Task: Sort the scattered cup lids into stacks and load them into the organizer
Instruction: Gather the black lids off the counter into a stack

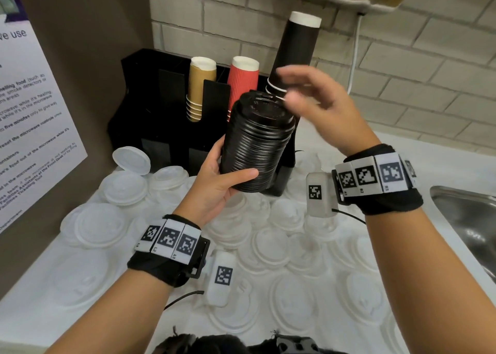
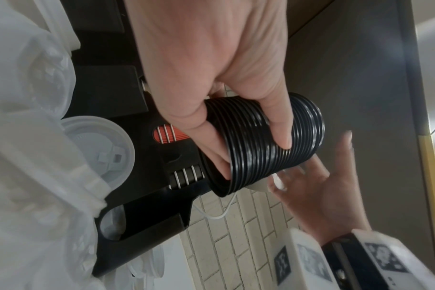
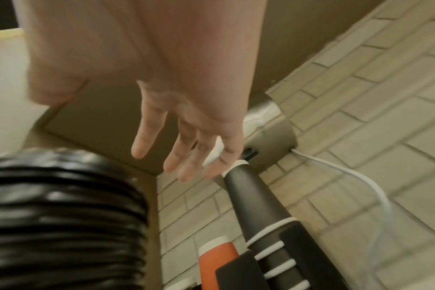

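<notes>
A tall stack of black cup lids (image 1: 256,141) (image 2: 266,145) (image 3: 62,212) is held up in front of the black organizer (image 1: 150,122) (image 2: 127,125). My left hand (image 1: 222,176) (image 2: 236,121) grips the stack near its lower end, fingers and thumb curled round it. Just right of the stack's top hovers my right hand (image 1: 308,95) (image 3: 184,153), with straight, spread fingers that hold nothing. Several translucent white lids (image 1: 279,249) (image 2: 97,145) lie scattered over the white counter (image 1: 32,308) below both hands.
The organizer holds a tan cup stack (image 1: 200,87), a red one (image 1: 243,82) (image 3: 217,259) and a tall black one (image 1: 295,55) (image 3: 256,198). A steel sink (image 1: 467,219) is at the right. A brick wall (image 1: 402,71) stands behind, a poster panel (image 1: 32,128) at left.
</notes>
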The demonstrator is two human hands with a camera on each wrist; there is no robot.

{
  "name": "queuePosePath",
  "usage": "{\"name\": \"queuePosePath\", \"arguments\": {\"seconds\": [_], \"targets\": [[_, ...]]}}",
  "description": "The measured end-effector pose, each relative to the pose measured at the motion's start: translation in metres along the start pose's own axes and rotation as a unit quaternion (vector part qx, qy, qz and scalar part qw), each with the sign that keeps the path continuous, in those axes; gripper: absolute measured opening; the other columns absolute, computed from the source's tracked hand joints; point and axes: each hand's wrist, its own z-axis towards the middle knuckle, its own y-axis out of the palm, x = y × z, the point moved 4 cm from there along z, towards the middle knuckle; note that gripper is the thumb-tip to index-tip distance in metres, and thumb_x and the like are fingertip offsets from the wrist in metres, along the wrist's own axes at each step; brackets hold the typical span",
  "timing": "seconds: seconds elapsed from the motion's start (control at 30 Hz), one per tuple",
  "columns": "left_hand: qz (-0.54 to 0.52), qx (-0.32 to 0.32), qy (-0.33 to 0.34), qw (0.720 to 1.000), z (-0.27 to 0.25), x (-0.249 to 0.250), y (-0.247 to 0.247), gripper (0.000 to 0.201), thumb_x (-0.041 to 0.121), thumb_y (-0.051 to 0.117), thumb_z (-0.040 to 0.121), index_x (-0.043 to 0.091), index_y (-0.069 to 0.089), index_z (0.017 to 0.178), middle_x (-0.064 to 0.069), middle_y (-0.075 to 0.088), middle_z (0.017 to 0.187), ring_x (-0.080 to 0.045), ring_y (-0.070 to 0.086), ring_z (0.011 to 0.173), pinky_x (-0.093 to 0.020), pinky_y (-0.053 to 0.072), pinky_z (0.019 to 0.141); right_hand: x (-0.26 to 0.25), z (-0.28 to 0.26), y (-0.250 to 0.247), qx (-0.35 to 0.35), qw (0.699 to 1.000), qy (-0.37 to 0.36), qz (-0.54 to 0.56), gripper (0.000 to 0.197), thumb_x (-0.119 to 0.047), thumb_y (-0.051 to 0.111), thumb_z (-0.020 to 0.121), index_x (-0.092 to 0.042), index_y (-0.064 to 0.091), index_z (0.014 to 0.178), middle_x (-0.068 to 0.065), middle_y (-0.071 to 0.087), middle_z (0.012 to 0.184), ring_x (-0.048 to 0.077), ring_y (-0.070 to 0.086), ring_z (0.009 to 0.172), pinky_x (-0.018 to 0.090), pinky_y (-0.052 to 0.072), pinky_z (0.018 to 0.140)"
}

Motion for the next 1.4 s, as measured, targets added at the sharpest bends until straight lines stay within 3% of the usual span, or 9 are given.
{"name": "queuePosePath", "arguments": {"seconds": [0.17, 0.3, 0.4, 0.63, 0.77, 0.93, 1.03, 1.23, 1.4], "targets": [[0.006, 0.017, 0.016, 1.000, 0.006, 0.007, -0.010, 0.085, -0.001, 0.071, 0.067, 0.018, 0.040, 0.144, -0.004, 0.065, 0.123, -0.020, 0.066, 0.111, -0.028, 0.056, 0.081, 0.089, 0.000, -0.041, 0.264, 0.943, 0.198, 0.029, 0.019, -0.031, 0.042, 0.097, -0.025, 0.054, 0.084, -0.009, 0.057, 0.081, 0.010, 0.054, 0.079, 0.023, 0.042, 0.069], [0.016, 0.025, 0.031, 0.999, 0.013, 0.019, -0.016, 0.082, -0.002, 0.070, 0.069, 0.017, 0.040, 0.143, -0.002, 0.067, 0.117, -0.018, 0.067, 0.109, -0.027, 0.056, 0.080, 0.185, -0.002, -0.019, -0.033, 0.887, 0.421, -0.187, 0.038, -0.037, 0.057, 0.091, -0.020, 0.049, 0.123, 0.005, 0.056, 0.110, 0.026, 0.053, 0.105, 0.031, 0.042, 0.085], [0.031, 0.026, 0.039, 0.998, 0.016, 0.026, -0.020, 0.075, -0.004, 0.070, 0.072, 0.017, 0.042, 0.140, -0.001, 0.068, 0.114, -0.018, 0.067, 0.107, -0.028, 0.056, 0.079, 0.216, 0.002, -0.002, -0.156, 0.829, 0.409, -0.348, 0.064, -0.045, 0.063, 0.087, -0.028, 0.038, 0.143, 0.014, 0.046, 0.137, 0.034, 0.048, 0.125, 0.039, 0.037, 0.102], [0.040, 0.045, 0.042, 0.997, 0.019, 0.031, -0.028, 0.078, -0.004, 0.070, 0.073, 0.015, 0.039, 0.142, -0.002, 0.067, 0.117, -0.019, 0.066, 0.110, -0.028, 0.056, 0.080, 0.241, 0.003, 0.007, -0.243, 0.808, 0.372, -0.387, 0.045, -0.041, 0.032, 0.102, -0.023, 0.044, 0.141, 0.008, 0.043, 0.146, 0.033, 0.043, 0.130, 0.038, 0.034, 0.105], [0.042, 0.044, 0.038, 0.997, 0.019, 0.027, -0.028, 0.078, -0.003, 0.070, 0.073, 0.014, 0.039, 0.142, -0.002, 0.067, 0.117, -0.019, 0.066, 0.110, -0.028, 0.056, 0.080, 0.249, 0.006, -0.007, -0.208, 0.812, 0.410, -0.360, 0.053, -0.045, 0.022, 0.103, -0.016, 0.063, 0.120, 0.011, 0.056, 0.132, 0.032, 0.051, 0.119, 0.036, 0.033, 0.102], [0.044, 0.043, 0.037, 0.997, 0.020, 0.026, -0.026, 0.079, 0.000, 0.070, 0.070, 0.014, 0.040, 0.142, -0.003, 0.066, 0.117, -0.018, 0.067, 0.108, -0.027, 0.056, 0.080, 0.259, 0.004, -0.004, -0.136, 0.792, 0.432, -0.410, 0.046, -0.042, 0.054, 0.093, -0.015, 0.052, 0.130, 0.015, 0.051, 0.132, 0.035, 0.048, 0.120, 0.036, 0.036, 0.101], [0.046, 0.044, 0.037, 0.997, 0.020, 0.027, -0.027, 0.084, 0.001, 0.075, 0.069, 0.015, 0.038, 0.144, -0.005, 0.064, 0.122, -0.019, 0.066, 0.110, -0.027, 0.056, 0.081, 0.263, 0.000, -0.001, -0.216, 0.796, 0.442, -0.353, 0.073, -0.053, 0.063, 0.082, -0.031, 0.033, 0.146, 0.013, 0.044, 0.142, 0.035, 0.047, 0.125, 0.039, 0.042, 0.101], [0.048, 0.047, 0.040, 0.997, 0.020, 0.027, -0.028, 0.083, -0.001, 0.073, 0.071, 0.014, 0.037, 0.145, -0.006, 0.064, 0.124, -0.021, 0.065, 0.112, -0.028, 0.056, 0.081, 0.269, 0.000, 0.005, -0.244, 0.782, 0.391, -0.419, 0.070, -0.055, 0.060, 0.083, -0.030, 0.033, 0.143, 0.018, 0.047, 0.137, 0.037, 0.053, 0.115, 0.035, 0.042, 0.084], [0.049, 0.043, 0.043, 0.997, 0.016, 0.026, -0.030, 0.080, -0.001, 0.072, 0.073, 0.015, 0.038, 0.144, -0.003, 0.066, 0.120, -0.020, 0.066, 0.111, -0.028, 0.056, 0.081, 0.260, 0.002, -0.002, -0.098, 0.832, 0.441, -0.322, 0.064, -0.040, 0.063, 0.085, -0.025, 0.034, 0.139, 0.021, 0.039, 0.135, 0.043, 0.051, 0.114, 0.043, 0.045, 0.095]]}}
